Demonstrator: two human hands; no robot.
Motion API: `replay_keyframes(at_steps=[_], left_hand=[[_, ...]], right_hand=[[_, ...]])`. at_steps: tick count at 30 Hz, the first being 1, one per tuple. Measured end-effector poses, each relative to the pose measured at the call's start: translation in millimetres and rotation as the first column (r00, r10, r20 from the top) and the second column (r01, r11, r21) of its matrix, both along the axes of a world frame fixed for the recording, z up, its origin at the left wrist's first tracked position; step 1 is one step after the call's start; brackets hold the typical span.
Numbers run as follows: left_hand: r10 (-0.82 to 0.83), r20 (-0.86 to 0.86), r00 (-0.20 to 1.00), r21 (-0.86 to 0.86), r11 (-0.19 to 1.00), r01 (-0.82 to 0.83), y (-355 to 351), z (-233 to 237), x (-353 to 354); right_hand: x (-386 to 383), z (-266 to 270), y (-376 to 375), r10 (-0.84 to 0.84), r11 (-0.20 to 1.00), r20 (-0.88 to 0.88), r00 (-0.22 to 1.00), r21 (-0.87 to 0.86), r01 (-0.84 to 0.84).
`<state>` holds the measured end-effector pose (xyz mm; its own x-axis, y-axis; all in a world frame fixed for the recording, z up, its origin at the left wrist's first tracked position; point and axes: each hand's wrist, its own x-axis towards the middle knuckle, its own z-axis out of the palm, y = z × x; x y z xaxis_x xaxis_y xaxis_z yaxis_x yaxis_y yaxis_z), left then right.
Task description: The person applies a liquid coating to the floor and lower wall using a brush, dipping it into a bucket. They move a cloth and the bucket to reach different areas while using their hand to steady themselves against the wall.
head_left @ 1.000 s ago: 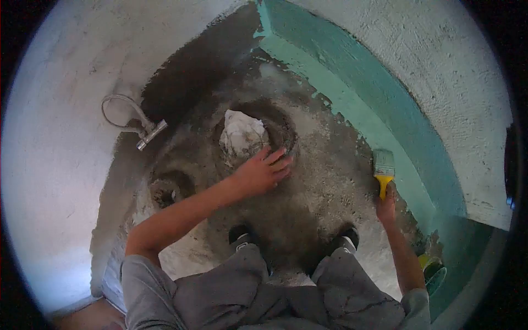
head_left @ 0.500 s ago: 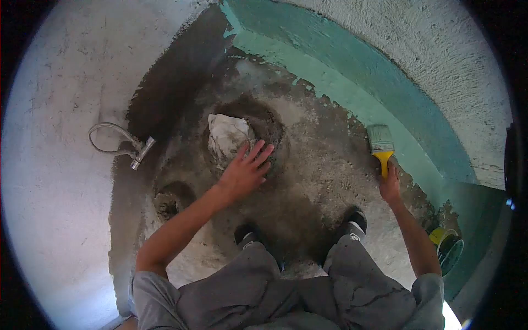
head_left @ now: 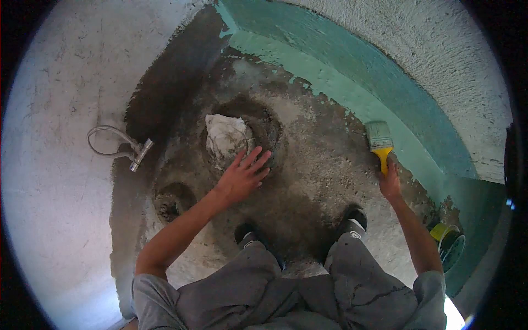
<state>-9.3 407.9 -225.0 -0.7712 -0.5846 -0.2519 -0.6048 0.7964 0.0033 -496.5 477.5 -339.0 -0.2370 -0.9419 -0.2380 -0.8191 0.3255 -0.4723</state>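
Observation:
My right hand (head_left: 390, 180) is closed round the yellow handle of a wide paintbrush (head_left: 379, 137). Its bristles, coated in pale green, lie over the edge of the green coating (head_left: 352, 99) where it meets the bare floor. On the left, my left hand (head_left: 242, 176) is empty with its fingers spread. It hovers over the lower edge of a crumpled whitish bundle (head_left: 226, 135), which sits in a round dark hollow in the floor and is partly hidden by my fingers.
Green coating covers the wall base (head_left: 396, 82) too. A bucket (head_left: 451, 247) with green inside stands by my right forearm. A metal valve with a flexible hose (head_left: 140, 154) sticks out from the left wall. A smaller hole (head_left: 168, 204) lies left of my feet.
The view has shifted very slightly. The brush stays at nearly the same spot on the coating's edge, and my left hand is still spread over the bundle.

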Motion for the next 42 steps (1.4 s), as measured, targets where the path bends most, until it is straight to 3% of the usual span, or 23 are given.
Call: replay_keyframes(at_steps=[7,19,22,25,28,31,34,37,42], left_hand=[[0.002,-0.075,0.997,0.047,0.999,0.002,2,-9,-1],[0.015,-0.262,0.965,0.069,0.998,0.003,-6,-18,-4],[0.035,-0.341,0.939,0.043,0.999,-0.022,-4,-14,-6],[0.047,-0.374,0.926,0.090,0.996,-0.014,-4,-17,-8],[-0.025,-0.393,0.919,-0.017,1.000,0.020,-7,-26,-5],[-0.019,-0.308,0.951,0.021,0.999,0.027,-9,-23,-6],[0.005,-0.367,0.930,0.082,0.996,0.027,-7,-28,-4],[-0.024,-0.375,0.927,0.043,0.998,0.043,-6,-28,-7],[-0.015,-0.369,0.929,0.090,0.995,0.052,-7,-30,-10]], right_hand=[[-12,-22,8,0.116,0.988,-0.097,0.989,-0.089,-0.125],[6,9,-4,-0.009,0.999,-0.059,0.998,-0.041,0.006],[9,8,-13,-0.202,0.977,0.029,0.979,0.071,0.200],[14,26,-12,-0.113,0.993,0.008,0.994,-0.023,0.113],[9,22,-15,-0.179,0.981,-0.076,0.981,0.061,0.184],[1,11,-10,-0.214,0.975,-0.042,0.976,-0.065,0.211],[12,38,-12,-0.243,0.968,0.123,0.962,-0.037,0.249],[14,34,-11,-0.034,0.918,0.126,0.992,-0.389,0.080],[1,18,-20,-0.199,0.960,0.447,0.872,-0.092,0.265]])
